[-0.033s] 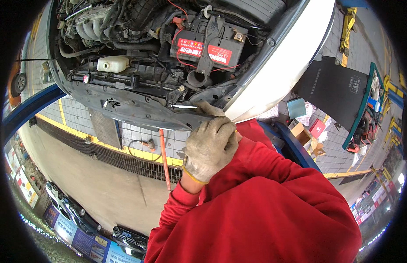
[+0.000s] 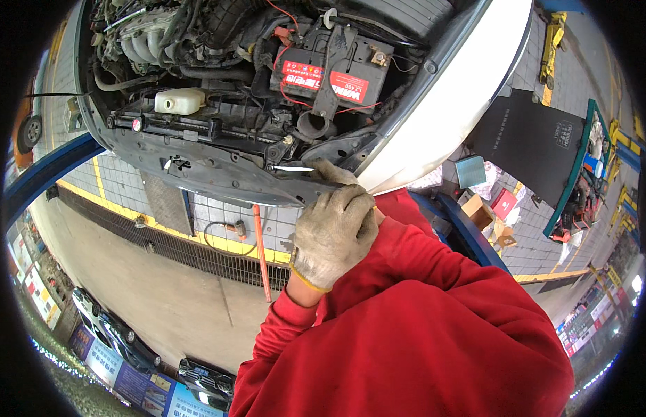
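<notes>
My left hand [image 2: 333, 233], in a grey-beige work glove with a yellow cuff, is closed at the car's front edge, its fingers curled. Whatever it grips is hidden. Behind it my right hand [image 2: 331, 172], gloved too, reaches over the dark front panel [image 2: 218, 167] beside the headlight corner. Its fingers are mostly hidden by the left hand and the panel. A slim white strip [image 2: 292, 169] lies on the panel just left of the right glove; I cannot tell whether the two touch. Above them sits the black car battery [image 2: 368, 69] with a red label.
A white plastic reservoir [image 2: 179, 101] and hoses fill the engine bay. The white fender [image 2: 444, 97] curves to the right. An orange pole [image 2: 261, 254] stands below the bumper. Blue lift arms [image 2: 52, 170] flank the car. At right are cardboard boxes [image 2: 477, 210] and a green-edged tool cart [image 2: 571, 167].
</notes>
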### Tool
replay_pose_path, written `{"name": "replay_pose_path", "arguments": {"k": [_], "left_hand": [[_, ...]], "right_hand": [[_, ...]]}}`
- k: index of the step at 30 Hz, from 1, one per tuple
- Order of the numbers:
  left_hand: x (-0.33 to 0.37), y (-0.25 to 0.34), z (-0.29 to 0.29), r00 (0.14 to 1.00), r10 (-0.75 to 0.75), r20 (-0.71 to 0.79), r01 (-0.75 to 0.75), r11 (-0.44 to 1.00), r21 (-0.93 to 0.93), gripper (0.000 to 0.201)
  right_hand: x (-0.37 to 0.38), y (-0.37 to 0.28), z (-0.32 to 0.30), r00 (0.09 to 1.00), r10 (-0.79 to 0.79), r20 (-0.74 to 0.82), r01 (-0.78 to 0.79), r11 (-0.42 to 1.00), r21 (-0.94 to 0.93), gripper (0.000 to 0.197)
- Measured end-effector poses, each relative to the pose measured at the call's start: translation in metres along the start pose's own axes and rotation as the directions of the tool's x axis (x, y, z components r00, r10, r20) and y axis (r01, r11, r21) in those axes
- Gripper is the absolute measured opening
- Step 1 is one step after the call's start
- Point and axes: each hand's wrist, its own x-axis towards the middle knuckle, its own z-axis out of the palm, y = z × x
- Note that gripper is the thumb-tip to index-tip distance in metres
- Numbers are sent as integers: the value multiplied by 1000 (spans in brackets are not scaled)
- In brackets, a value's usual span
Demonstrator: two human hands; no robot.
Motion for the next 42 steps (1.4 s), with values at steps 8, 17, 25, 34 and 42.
{"name": "replay_pose_path", "arguments": {"k": [8,17,25,34,42], "left_hand": [[-1,2,-1,1000,-28,0,28,1000,-1,25],[-2,-3,4,1000,14,-23,-14,1000,28,26],[-2,0,1,1000,-27,-10,27,999,27,24],[-2,-5,4,1000,-6,13,5,1000,16,25],[-1,-3,-2,999,-7,33,6,1000,13,21]], "right_hand": [[37,8,-46,965,125,229,-66,967,-247,75],[63,-12,-29,907,-6,422,382,439,-813,19],[83,-34,-46,712,573,406,-394,805,-444,22],[74,-8,-60,811,495,313,-463,869,-173,31],[69,0,-74,846,451,284,-422,892,-162,40]]}}
